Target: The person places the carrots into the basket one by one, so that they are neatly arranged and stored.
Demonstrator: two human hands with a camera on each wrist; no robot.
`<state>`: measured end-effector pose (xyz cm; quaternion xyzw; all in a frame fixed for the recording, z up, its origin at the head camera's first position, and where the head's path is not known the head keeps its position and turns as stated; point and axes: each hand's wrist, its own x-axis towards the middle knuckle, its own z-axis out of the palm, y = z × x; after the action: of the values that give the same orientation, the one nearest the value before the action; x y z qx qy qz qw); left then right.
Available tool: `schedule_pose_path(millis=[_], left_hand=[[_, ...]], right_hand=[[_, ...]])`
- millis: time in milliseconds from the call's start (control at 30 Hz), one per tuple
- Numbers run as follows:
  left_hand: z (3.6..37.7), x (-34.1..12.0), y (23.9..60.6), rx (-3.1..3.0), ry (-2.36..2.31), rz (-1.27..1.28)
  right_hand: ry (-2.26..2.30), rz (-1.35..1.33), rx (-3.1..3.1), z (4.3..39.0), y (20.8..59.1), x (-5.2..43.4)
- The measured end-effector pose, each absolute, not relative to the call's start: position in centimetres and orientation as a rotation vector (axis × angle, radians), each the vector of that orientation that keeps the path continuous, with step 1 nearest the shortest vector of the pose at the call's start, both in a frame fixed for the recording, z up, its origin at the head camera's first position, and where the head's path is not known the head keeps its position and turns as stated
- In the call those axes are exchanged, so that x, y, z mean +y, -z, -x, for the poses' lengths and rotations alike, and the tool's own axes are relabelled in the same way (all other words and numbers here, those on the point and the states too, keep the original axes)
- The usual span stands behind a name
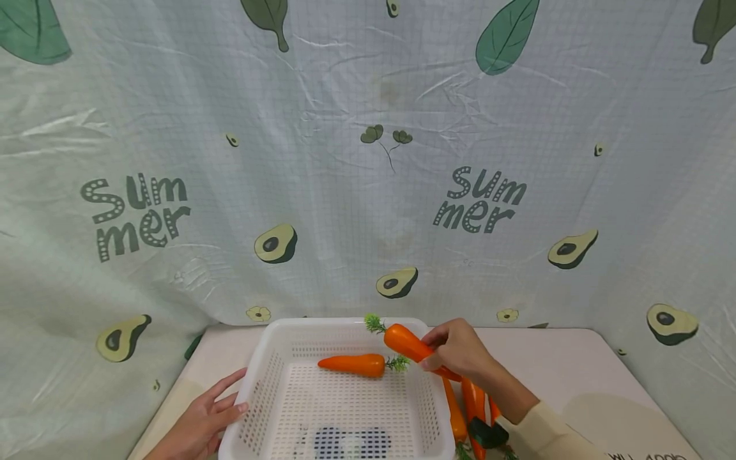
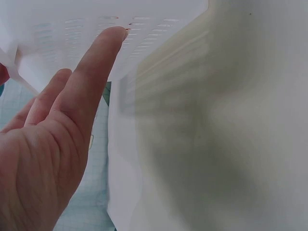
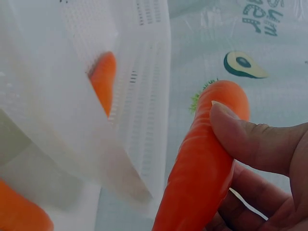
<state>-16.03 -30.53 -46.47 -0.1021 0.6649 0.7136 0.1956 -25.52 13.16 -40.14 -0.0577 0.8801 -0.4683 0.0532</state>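
Note:
My right hand pinches an orange carrot with a green leafy top, thumb on one side and fingers on the other. In the head view, this carrot slants over the right rim of a white perforated basket, its top pointing to the far left. A second carrot lies inside, near the back wall, its leaves toward the right. My left hand is at the basket's left side with fingers extended. The left wrist view shows a straight finger right at the slotted wall.
Several more carrots lie on the white table just right of the basket, partly hidden by my right arm. A dark object overlaps them near the sleeve. Behind the table hangs a sheet printed with avocados and leaves.

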Motion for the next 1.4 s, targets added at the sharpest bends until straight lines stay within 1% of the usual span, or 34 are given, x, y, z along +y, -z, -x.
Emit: schedule_pose_path(millis=[367,667,967,1400], left_hand=[[16.0,-30.4,46.4,1.871,-2.007,0.273],[15.9,-30.4,46.5,1.874,-2.003,0.303],[15.9,-30.6,46.4,1.844,-2.017,0.258],[15.9,-30.3,46.3,1.891,-2.002,0.31]], right_hand=[[1.381,0.263,2.684,25.7,40.3,11.7],[1.38,0.392,2.643,25.6,40.1,10.4],[1.326,0.452,2.661,25.9,40.5,9.2],[1.311,0.514,2.63,26.1,40.8,7.9]])
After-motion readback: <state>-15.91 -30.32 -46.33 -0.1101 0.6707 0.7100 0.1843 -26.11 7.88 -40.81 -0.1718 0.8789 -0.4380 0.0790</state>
